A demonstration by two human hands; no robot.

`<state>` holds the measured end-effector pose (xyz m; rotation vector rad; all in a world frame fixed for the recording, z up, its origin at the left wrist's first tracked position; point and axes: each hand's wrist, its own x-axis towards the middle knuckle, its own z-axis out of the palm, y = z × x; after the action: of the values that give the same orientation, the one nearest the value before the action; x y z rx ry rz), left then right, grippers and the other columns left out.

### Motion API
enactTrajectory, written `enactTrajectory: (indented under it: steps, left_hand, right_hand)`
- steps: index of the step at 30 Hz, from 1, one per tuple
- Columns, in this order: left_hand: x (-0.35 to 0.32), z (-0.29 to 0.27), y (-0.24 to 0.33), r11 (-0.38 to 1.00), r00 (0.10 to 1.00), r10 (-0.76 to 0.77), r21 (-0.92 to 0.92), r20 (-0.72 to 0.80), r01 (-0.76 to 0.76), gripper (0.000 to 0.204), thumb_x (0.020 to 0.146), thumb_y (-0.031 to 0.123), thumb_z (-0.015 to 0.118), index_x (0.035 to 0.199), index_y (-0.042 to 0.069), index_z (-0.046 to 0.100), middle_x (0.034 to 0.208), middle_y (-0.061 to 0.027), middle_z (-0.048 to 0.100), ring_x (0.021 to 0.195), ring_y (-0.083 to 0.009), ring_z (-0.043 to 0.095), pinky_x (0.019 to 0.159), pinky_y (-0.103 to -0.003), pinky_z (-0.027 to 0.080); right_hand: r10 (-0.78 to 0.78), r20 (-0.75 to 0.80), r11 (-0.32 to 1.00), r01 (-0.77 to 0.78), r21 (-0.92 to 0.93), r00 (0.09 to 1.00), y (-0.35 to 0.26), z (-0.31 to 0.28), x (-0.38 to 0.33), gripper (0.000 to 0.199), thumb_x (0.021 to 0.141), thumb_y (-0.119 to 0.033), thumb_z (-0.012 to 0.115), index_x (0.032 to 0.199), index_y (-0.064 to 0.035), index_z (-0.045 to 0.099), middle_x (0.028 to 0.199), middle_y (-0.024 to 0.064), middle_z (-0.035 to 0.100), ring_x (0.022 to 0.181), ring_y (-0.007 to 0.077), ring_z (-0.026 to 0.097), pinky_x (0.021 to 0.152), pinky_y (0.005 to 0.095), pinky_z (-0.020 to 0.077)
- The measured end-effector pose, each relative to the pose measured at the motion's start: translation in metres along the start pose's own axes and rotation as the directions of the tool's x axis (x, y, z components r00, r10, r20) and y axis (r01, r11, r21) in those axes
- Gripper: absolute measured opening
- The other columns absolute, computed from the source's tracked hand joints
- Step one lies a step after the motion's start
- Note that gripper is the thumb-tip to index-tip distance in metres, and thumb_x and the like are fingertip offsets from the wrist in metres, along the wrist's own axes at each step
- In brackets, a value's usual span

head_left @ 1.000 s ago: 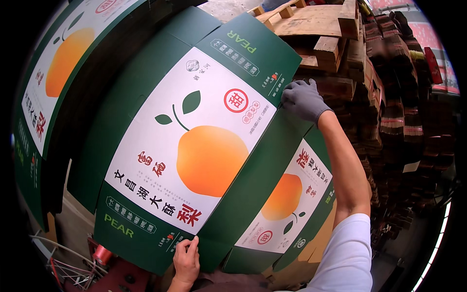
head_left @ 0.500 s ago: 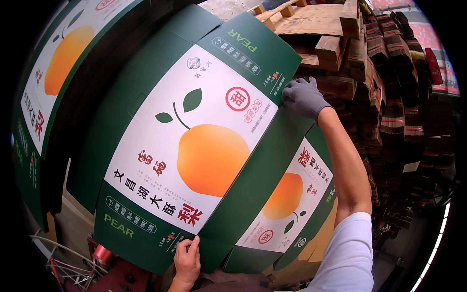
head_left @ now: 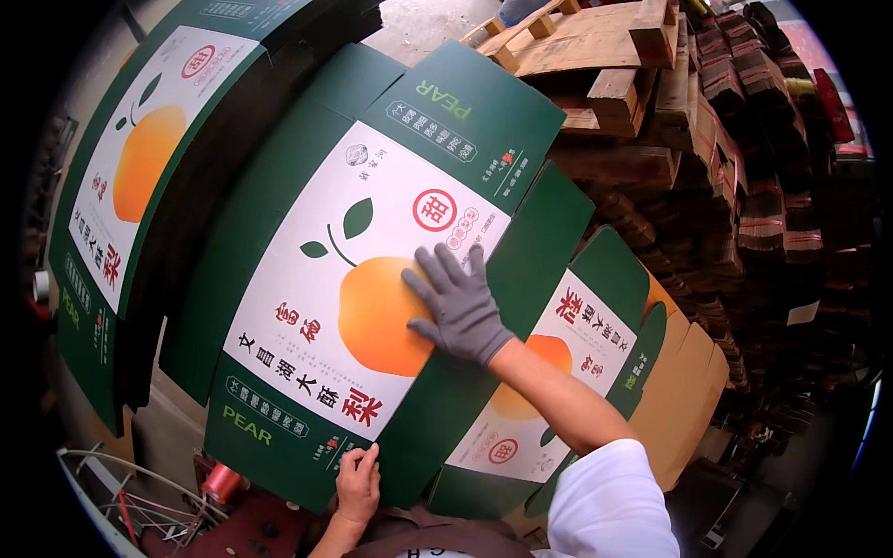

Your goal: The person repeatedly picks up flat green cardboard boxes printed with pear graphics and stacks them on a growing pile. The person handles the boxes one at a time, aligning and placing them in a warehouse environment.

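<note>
Head view: gloved right hand [head_left: 460, 307] is pressing flat, fingers spread, on the carton [head_left: 372, 279]; bare left hand [head_left: 358, 484] is pinching its near edge.

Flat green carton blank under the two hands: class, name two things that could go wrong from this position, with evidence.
1. The bare left hand pinches the carton blank at its near edge; that cardboard edge might cut skin.
2. The gloved right hand presses flat mid-panel, so the sheet could slide on the cartons beneath.
</note>
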<state>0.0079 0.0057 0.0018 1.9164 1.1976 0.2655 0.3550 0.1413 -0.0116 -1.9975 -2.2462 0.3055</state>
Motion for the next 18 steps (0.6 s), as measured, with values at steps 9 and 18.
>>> enactTrajectory:
  steps: [9,18]
  left_hand:
    - [-0.005,0.000,-0.012,0.999,1.000,0.015,-0.049,-0.014,-0.016,0.043,0.082,-0.006,0.068,0.124,0.006,0.067,0.103,-0.0129,0.057,0.082,-0.0268,0.061,0.071,-0.035,0.053]
    - [-0.004,0.005,-0.024,0.985,0.996,0.077,-0.153,-0.034,-0.081,0.044,0.086,-0.001,0.067,0.129,0.008,0.064,0.104,-0.0114,0.057,0.087,-0.0279,0.061,0.074,-0.036,0.053]
  right_hand:
    - [0.295,-0.273,0.922,-0.347,-0.169,0.916,0.127,0.000,0.070,0.063,0.094,-0.052,0.052,0.145,-0.0151,0.048,0.155,0.0151,0.039,0.145,0.0346,0.032,0.112,0.0693,0.0149]
    - [0.463,-0.344,0.832,-0.534,-0.150,0.817,0.024,0.029,0.029,0.064,0.096,-0.058,0.047,0.146,-0.0175,0.046,0.156,0.0111,0.038,0.146,0.0330,0.031,0.110,0.0711,0.0183]
